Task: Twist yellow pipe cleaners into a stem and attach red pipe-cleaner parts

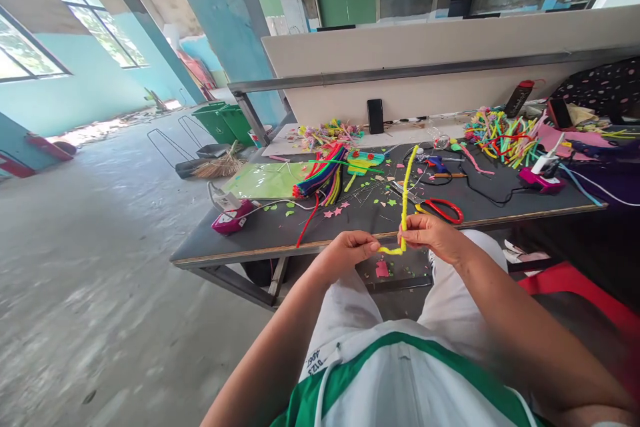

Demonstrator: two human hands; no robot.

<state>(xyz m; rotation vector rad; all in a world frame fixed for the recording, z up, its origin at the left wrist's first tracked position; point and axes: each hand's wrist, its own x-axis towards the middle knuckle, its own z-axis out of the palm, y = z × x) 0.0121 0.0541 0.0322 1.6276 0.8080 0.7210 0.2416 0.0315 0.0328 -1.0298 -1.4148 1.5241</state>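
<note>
A yellow pipe cleaner (405,197) is held between my two hands, just off the table's front edge. It is bent near its lower end, with a short part running left and a long part standing up. My left hand (350,250) pinches the tip of the short part. Close to the bend, my right hand (433,235) grips the long part between thumb and fingers. Red-handled scissors (445,210) lie on the table just beyond my right hand. Past my left hand rests a bundle of coloured pipe cleaners (325,177).
Paper scraps and pink stars (333,212) litter the dark table (235,240). Purple power strips (233,217) sit at its left and right. A blue glue gun (437,164), an upright phone (375,117) and a pile of coloured pipe cleaners (505,140) are farther back. Green bins (227,121) stand on the floor.
</note>
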